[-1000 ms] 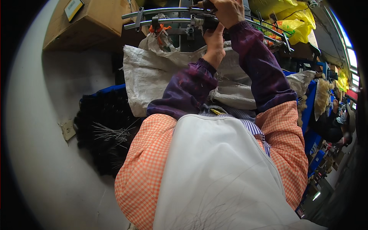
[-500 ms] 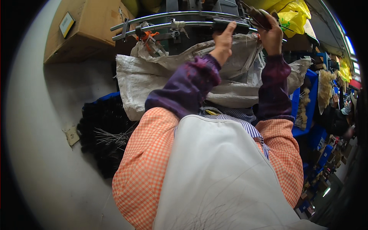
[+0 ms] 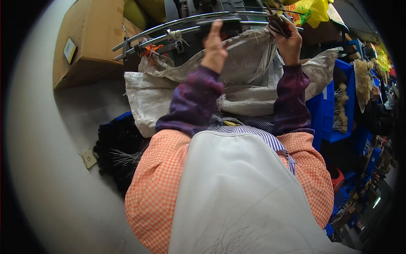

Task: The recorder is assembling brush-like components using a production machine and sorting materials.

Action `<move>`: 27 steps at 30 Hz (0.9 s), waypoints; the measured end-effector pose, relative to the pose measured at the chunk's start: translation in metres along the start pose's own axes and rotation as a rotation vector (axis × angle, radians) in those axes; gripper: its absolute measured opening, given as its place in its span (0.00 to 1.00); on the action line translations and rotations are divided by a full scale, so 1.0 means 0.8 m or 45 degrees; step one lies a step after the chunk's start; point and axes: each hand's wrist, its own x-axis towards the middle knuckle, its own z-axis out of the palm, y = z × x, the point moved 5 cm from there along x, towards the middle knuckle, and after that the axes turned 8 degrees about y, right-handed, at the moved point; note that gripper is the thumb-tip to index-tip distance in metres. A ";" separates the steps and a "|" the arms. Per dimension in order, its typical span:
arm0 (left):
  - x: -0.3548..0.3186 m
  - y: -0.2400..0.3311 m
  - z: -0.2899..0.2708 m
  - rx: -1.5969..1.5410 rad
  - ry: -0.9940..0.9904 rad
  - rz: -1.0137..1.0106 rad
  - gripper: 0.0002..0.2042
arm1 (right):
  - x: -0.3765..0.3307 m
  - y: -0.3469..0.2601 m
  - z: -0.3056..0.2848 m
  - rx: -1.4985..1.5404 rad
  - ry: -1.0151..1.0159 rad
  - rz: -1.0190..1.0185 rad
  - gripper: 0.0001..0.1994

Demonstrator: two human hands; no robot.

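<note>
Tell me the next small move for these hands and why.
Probably bring the left hand across to steady the dark bundle that the right hand grips by the curved metal rails. The left hand is raised, open and empty, above the grey woven sack.

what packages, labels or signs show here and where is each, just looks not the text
cardboard box: upper left, behind the metal rails, brown, rectangular.
label: on the box's left face, small rectangle, yellowish with dark border.
woven sacks: centre, under the hands, off-white, crumpled.
yellow plastic bag: top right, bright yellow, bunched.
blue bins: right side, stacked, holding pale bristle bundles.
No screens in view.
</note>
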 end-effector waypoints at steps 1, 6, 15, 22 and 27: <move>0.005 0.014 -0.020 0.004 -0.001 0.022 0.21 | 0.000 0.008 0.000 0.050 0.003 0.030 0.19; 0.005 0.030 -0.039 0.053 0.007 0.125 0.23 | -0.005 0.024 -0.010 0.096 0.034 0.015 0.18; -0.004 -0.083 0.096 -0.110 -0.100 0.195 0.16 | -0.022 0.006 -0.043 0.106 0.117 0.096 0.19; 0.003 -0.025 0.024 0.056 -0.076 0.042 0.20 | -0.037 0.028 -0.084 -0.014 0.283 0.154 0.19; 0.013 0.039 -0.049 0.090 -0.014 0.092 0.24 | -0.045 0.040 -0.073 0.116 0.261 0.178 0.19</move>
